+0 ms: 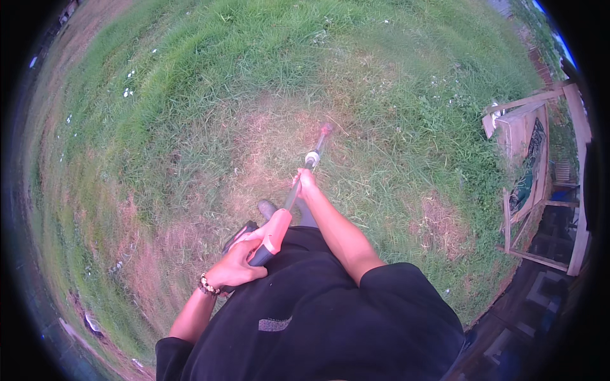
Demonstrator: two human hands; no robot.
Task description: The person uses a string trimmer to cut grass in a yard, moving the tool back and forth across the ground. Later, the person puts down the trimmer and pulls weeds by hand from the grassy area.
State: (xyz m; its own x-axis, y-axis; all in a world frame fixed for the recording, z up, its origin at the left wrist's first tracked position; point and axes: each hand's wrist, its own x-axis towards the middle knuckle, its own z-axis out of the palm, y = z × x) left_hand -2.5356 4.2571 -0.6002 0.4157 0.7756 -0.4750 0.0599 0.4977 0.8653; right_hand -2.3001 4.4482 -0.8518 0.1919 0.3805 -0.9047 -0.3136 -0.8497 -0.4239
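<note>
A cordless grass trimmer (pixel 279 225) with a reddish-orange housing slants away from my waist over the lawn. My left hand (pixel 238 263), a beaded bracelet on its wrist, is wrapped around the dark rear handle beside the housing. Farther along, my right hand (pixel 306 182) grips the shaft (pixel 293 194) just below a whitish collar (pixel 312 158). At the far end the reddish cutting head (pixel 326 129) looks blurred and sits low over short, dry grass. A grey boot (pixel 268 208) shows just left of the shaft.
Taller green grass (pixel 228 43) grows ahead, dotted with small white bits (pixel 127 92). On the right stands a wooden frame structure (pixel 522 131) with dark green material inside, and leafy weeds (pixel 481 166) crowd its near side. Dry straw (pixel 438 224) lies right of me.
</note>
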